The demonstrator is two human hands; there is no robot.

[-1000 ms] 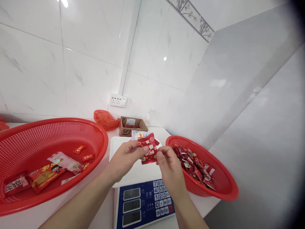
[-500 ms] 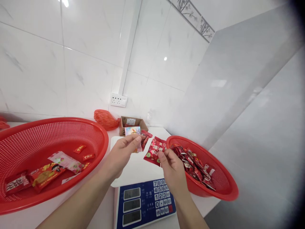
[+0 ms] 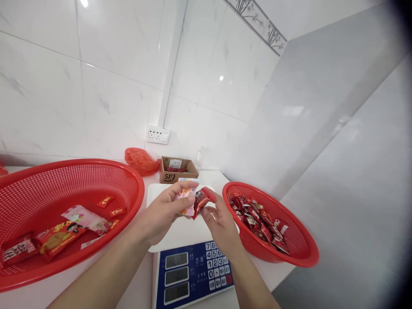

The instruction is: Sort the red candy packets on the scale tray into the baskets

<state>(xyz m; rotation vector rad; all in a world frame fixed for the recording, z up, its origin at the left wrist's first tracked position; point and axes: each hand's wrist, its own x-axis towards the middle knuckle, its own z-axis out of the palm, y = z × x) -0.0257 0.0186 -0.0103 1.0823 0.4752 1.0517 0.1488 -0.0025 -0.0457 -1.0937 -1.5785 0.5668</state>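
Observation:
My left hand [image 3: 162,212] holds a small fan of snack packets [image 3: 187,201] above the white platform of a scale [image 3: 180,234]; a pink-and-white one faces me. My right hand [image 3: 216,223] pinches a red packet [image 3: 202,198] against that fan, so both hands meet over the scale. The scale's blue panel with keypad and displays [image 3: 193,274] lies just below my wrists. A small red basket [image 3: 283,253] full of red packets sits right of my right hand. A large red basket [image 3: 48,266] with a few packets lies left of my left arm.
A small open cardboard box [image 3: 177,170] and a crumpled red plastic bag [image 3: 140,160] stand at the back by the tiled wall, under a wall socket [image 3: 158,135]. A grey panel [image 3: 337,128] rises on the right, close behind the small basket.
My right hand, which held the red packet apart from the left hand half a second ago, has brought it back against the packets in my left hand. Both hands sit slightly lower.

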